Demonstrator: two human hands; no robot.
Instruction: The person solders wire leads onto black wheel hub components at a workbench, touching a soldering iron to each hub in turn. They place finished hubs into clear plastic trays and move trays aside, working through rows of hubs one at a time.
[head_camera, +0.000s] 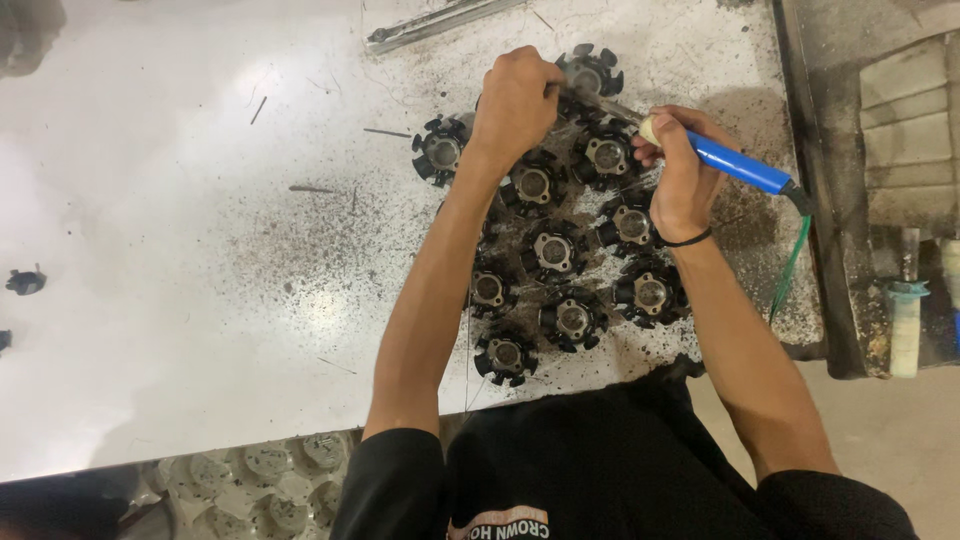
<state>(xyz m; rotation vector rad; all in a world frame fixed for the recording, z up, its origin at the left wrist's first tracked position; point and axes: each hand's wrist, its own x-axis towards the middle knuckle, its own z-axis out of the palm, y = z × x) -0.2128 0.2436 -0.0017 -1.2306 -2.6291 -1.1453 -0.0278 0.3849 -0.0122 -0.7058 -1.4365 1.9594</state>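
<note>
Worked over a cluster of black stators spread near the tabletop's right edge, each a ring of stubby poles round a metal hub. Left hand lowered knuckles-up onto the far end of the cluster, fingers curled shut; pinched something thin there, possibly wire, too fine to tell for sure. Touched or just cleared the stators beneath; cannot tell which. Right hand wrapped closed round a soldering iron with a blue handle and pale collar, tip aimed left toward the left hand's fingers, above a stator in the far row. Trailed a green cord from the handle's rear, down over the right edge. Wore a black band at the right wrist. One stator sat just left of the left hand, another beyond it toward the far edge, another nearest the near edge. Lay a metal strip along the far edge. Stayed well apart, at the left edge, a small dark part. Scattered dark specks and thin wire offcuts round the cluster. Showed a tray of pale round parts below the near edge.
</note>
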